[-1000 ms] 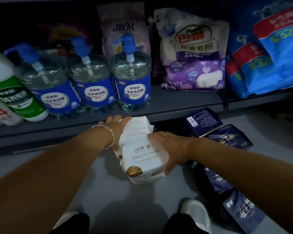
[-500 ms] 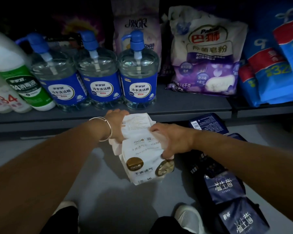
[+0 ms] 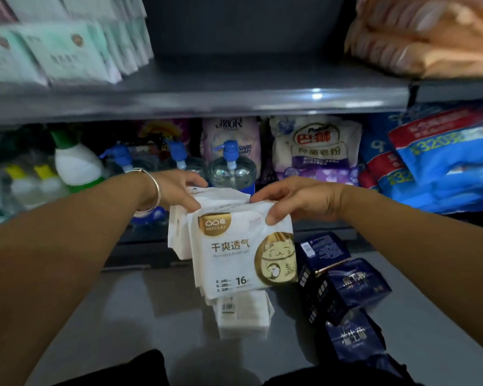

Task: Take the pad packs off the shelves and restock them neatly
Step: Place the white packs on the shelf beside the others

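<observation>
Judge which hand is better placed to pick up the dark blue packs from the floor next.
Right. The right hand is on the side where the dark blue packs lie; the left hand would have to cross over the white packs both hands grip.

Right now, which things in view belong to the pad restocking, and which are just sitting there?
Part of the job:
- white pad packs, gripped at the top by left hand and right hand
- white pack on the floor
- dark blue packs on the floor
- bare upper shelf

Just there:
- pump bottles
- soap powder bag
- blue bags
</observation>
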